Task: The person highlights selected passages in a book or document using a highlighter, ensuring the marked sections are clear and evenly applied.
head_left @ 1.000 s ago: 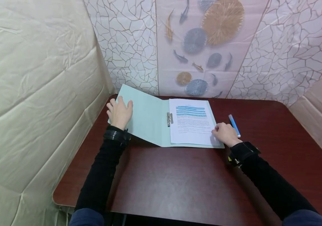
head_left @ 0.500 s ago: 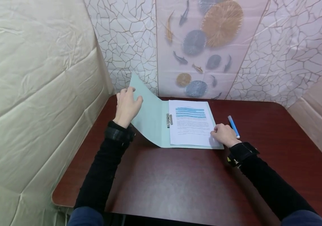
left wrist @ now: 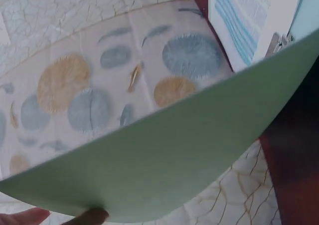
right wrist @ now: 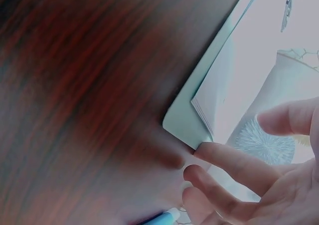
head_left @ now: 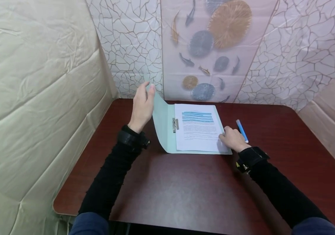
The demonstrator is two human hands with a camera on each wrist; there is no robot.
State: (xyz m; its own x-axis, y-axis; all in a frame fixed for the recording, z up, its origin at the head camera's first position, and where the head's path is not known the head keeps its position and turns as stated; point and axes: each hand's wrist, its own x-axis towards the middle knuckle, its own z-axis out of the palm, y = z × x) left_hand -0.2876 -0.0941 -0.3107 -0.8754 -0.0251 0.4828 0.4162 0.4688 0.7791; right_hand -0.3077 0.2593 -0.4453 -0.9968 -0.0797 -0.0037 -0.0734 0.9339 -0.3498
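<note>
A pale green folder lies on the table with its left cover bent up almost upright. My left hand is at the cover's outer edge, fingers extended and thumb apart. In the left wrist view, fingertips touch the outer face of the cover near its edge. On the folder's right side lie sheets of paper with blue highlighted lines, beside a metal clip. My right hand rests at the lower right corner; in the right wrist view one fingertip touches that corner, the thumb held apart.
A blue marker with a white end lies just right of my right hand. The dark red wooden table has its far edge against a patterned wall covering. A padded cream panel stands along the left.
My left hand has moved right and upward, swinging the folder's left cover from a low slant to nearly upright. The right hand has stayed at the folder's corner.
</note>
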